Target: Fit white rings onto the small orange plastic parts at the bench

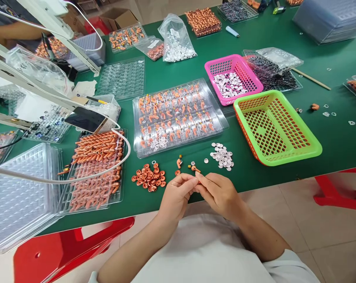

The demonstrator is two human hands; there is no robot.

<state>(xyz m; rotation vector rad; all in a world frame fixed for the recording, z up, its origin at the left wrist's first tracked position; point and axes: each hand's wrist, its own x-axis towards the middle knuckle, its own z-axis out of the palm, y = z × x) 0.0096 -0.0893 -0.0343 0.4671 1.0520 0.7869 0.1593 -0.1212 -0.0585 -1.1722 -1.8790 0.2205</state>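
My left hand (178, 194) and my right hand (221, 193) meet at the table's front edge, fingertips pinched together. Whatever lies between them is too small and hidden to name. Just beyond the fingertips are an orange part with a yellow end (195, 168) and a similar orange part (179, 161). Left of my hands is a pile of round orange caps (149, 177). A heap of small white discs (223, 156) lies beyond my right hand. Further back, a clear tray (178, 114) holds rows of orange parts and some white rings.
An empty green basket (312, 151) stands at the right, beside a pink basket (209, 72) of white pieces. Orange parts fill trays (97, 169) at the left, under a white cable (77, 181) and metal frame. A person's arm (13, 33) shows at the upper left.
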